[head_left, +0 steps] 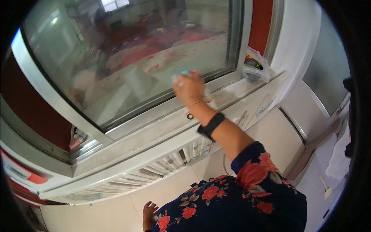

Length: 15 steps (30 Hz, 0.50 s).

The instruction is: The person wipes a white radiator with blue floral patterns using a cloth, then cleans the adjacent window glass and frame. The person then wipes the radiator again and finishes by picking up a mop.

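Note:
My right hand [189, 89], a black band on its wrist, reaches out to the lower part of a sliding window pane [154, 50]. Its fingers are closed on what looks like a crumpled cloth [185, 72], light blue, mostly hidden by the hand and pressed at the glass. Low beside my body hangs my left hand [148, 212], fingers slightly apart, with nothing in it. The window's silver metal frame [150, 116] runs just below the right hand. Reflections of a room show in the glass.
A white sill [131, 145] lies under the window, above a slatted white radiator cover [162, 166]. On the sill's right end sits a clear plastic bag [257, 69] with things in it. A frosted-glass door [328, 65] stands at right, near a lilac-covered surface [328, 170].

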Available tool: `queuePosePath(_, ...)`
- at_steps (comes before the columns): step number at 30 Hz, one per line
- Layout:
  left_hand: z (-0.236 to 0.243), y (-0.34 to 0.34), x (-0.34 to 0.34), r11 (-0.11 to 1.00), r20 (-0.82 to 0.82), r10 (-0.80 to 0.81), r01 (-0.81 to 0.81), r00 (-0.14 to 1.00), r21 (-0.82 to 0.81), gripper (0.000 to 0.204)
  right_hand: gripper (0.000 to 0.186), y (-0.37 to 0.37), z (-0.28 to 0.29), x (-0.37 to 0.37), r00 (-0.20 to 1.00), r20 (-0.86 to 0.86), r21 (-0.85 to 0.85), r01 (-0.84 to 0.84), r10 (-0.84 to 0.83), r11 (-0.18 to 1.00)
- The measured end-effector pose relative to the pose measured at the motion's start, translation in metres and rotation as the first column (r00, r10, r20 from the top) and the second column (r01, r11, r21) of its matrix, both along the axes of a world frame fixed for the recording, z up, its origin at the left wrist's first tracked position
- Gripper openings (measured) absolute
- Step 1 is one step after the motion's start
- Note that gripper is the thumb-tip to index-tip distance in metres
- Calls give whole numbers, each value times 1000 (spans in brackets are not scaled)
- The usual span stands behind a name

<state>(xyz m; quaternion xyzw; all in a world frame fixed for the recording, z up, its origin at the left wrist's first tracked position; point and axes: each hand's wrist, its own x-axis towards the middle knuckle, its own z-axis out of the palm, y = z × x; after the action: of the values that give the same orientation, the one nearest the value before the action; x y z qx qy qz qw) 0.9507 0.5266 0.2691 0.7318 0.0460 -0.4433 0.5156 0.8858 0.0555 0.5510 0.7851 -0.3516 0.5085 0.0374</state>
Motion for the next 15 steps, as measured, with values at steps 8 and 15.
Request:
queuePosePath(8, -15, -14, 21, 991, 104, 10, 4, 994, -135, 44, 11, -1, -11, 7, 985, -113, -39, -133, 128, 990)
queuePosePath(15, -22, 15, 12, 997, -1, -26, 26, 1000, -77, 49, 15, -11, -8, 2, 990, 41, -50, -133, 135, 990)
